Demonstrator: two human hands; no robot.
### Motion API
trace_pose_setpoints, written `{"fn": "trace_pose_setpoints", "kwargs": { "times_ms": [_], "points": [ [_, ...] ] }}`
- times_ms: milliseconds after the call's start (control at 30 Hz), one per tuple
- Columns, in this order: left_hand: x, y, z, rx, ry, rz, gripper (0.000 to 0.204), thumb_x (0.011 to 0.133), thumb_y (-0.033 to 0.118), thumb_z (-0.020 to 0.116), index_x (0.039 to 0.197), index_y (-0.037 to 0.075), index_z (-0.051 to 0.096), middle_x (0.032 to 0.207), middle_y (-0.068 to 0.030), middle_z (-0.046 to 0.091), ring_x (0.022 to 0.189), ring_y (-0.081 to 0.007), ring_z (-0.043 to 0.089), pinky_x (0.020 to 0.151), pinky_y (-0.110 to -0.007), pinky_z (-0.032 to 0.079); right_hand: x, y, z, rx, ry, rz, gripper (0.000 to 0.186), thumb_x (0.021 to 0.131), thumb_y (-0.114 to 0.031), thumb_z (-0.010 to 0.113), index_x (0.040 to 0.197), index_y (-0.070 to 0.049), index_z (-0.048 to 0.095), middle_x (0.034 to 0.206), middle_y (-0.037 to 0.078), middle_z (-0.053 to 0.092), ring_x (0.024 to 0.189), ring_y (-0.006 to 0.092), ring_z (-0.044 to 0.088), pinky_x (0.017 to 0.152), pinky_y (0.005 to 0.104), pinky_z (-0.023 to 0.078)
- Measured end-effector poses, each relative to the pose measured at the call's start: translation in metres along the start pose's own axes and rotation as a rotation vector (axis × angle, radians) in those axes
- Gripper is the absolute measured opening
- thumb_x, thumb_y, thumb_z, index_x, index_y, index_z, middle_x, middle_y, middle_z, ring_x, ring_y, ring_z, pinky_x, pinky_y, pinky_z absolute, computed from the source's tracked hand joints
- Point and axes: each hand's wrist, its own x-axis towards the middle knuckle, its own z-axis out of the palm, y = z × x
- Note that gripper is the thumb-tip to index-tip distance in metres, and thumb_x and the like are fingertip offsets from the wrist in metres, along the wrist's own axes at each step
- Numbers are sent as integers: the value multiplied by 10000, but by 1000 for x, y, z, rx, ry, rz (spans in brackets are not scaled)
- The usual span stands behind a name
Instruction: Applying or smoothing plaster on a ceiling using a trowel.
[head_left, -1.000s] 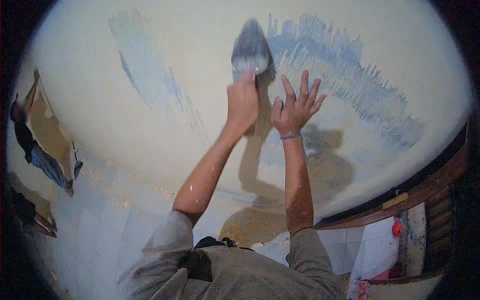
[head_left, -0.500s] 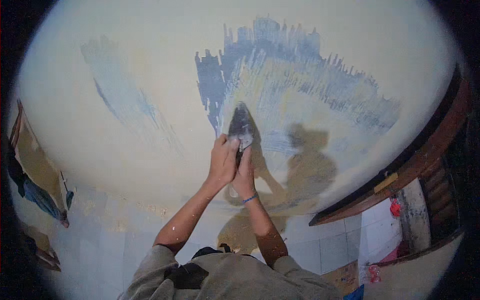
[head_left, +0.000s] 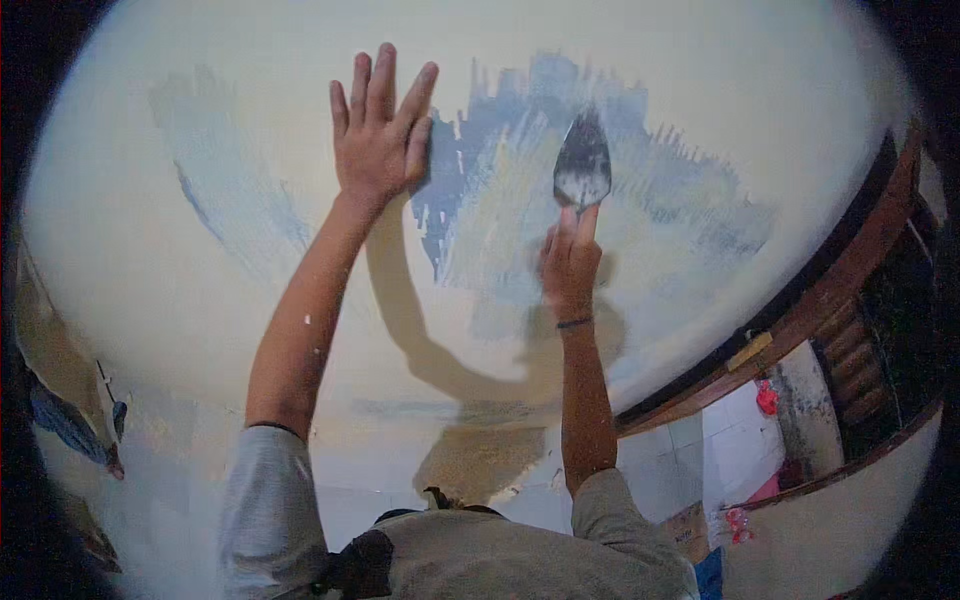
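Note:
My left hand (head_left: pixel 378 155) is open, its fingers spread and its palm apparently flat against the cream wall (head_left: pixel 290 110). It touches just left of a patch of bared blue paint (head_left: pixel 550 85). In my right hand (head_left: pixel 571 268) is a pointed metal trowel (head_left: pixel 583 165), gripped by its handle, with the tip up. The blade lies over the scraped blue area, its face smeared with whitish residue. My fingers hide most of the handle. A fainter scraped blue streak (head_left: pixel 235 200) runs down the wall farther left.
At the right, a dark brown wooden frame (head_left: pixel 680 395) borders an opening with a red item (head_left: pixel 766 398) beside it. A cardboard box (head_left: pixel 688 530) and a blue object (head_left: pixel 709 575) lie low right. Another person's blue-trousered leg (head_left: pixel 68 425) shows far left.
My left hand has let go of the trowel, moved up and left, and spread on the wall. The right hand has carried the trowel up and to the right.

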Motion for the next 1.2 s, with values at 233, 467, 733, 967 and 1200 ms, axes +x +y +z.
{"fn": "trace_pose_setpoints", "kwargs": {
  "times_ms": [233,467,733,967,1200],
  "points": [
    [-1,4,0,-85,60,-29,526,913,323,474,1438,362,466,1577,-78,293,1443,-306,290,1174,-549,137,37,-46,22,-467,81,-266,287,996,-200,480,1126,56,492,716,288,591,656,474,582,549,495,456],
    [-7,-2,-2,-107,69,-22,550,890,308,512,1437,352,470,1557,-74,337,1438,-287,306,1174,-534,154,5,-45,32,-332,87,-196,278,1018,-230,442,1061,28,535,709,284,572,691,478,579,584,499,428],
    [-8,0,-3,-129,70,-12,587,859,313,513,1442,346,459,1560,-86,328,1444,-291,291,1176,-544,127,-4,-22,38,-445,123,-313,242,984,-155,501,1138,32,496,697,267,602,639,456,601,531,520,444],
    [-8,-3,-2,-96,38,3,574,893,348,488,1464,336,431,1580,-87,285,1464,-296,243,1185,-541,84,-11,-23,39,-514,87,-378,212,984,-166,500,1073,25,520,749,289,602,685,480,586,576,526,447],
    [-6,4,-1,-91,50,-7,578,886,350,486,1461,336,434,1570,-86,304,1451,-301,270,1172,-560,129,10,-28,44,-545,157,-574,265,992,-201,486,1090,43,521,643,283,570,601,475,584,527,527,451]
  ]
}}
